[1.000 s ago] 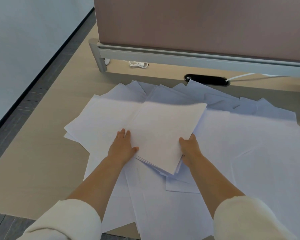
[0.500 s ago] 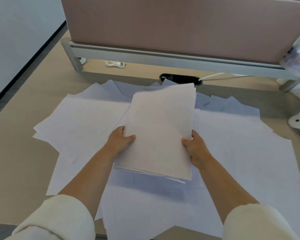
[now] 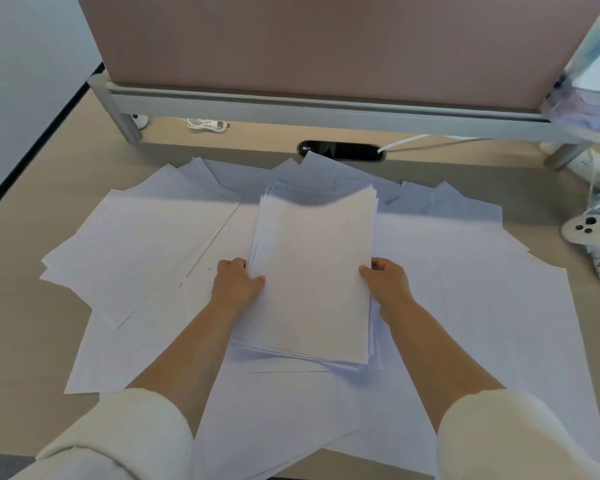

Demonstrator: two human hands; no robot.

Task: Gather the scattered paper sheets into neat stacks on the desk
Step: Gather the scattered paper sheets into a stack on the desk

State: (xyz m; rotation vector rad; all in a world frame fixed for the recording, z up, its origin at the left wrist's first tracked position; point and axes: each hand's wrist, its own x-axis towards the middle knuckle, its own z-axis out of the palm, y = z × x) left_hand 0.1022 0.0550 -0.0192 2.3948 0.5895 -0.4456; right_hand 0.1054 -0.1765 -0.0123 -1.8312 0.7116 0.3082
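Across the pale worktop (image 3: pixel 25 323), in front of a mauve partition panel (image 3: pixel 291 46), loose paper sheets (image 3: pixel 142 244) are seen fanned out in overlapping layers, some reaching the near edge. At the centre of that spread a stack (image 3: pixel 312 278) of gathered sheets is held lengthwise, pointing away from the person. Its edges are only roughly squared, and several lower sheets are offset at the near and far ends. Whether its underside rests on the loose layer or is held just clear of it cannot be told.

Risk, as judged: because grip is applied to the long sides only, the unsupported ends may sag and the offset lower sheets may slide out. If the stack is set down on the slippery loose layer, it may skew, or sheets beneath may be dragged and creased.

The stack is gripped at mid-length on both sides. The thumb of the left hand (image 3: pixel 234 284) is laid on the top sheet, with the fingers curled at the edge. The right hand (image 3: pixel 390 285) is closed on the opposite edge in the same manner. Both forearms are extended forward and converge slightly, with cream sleeves ending near the elbows.

A white controller (image 3: pixel 582 230) and a coiled cable (image 3: pixel 205 124) lie apart from the paper, at the right edge and beneath the partition rail respectively.
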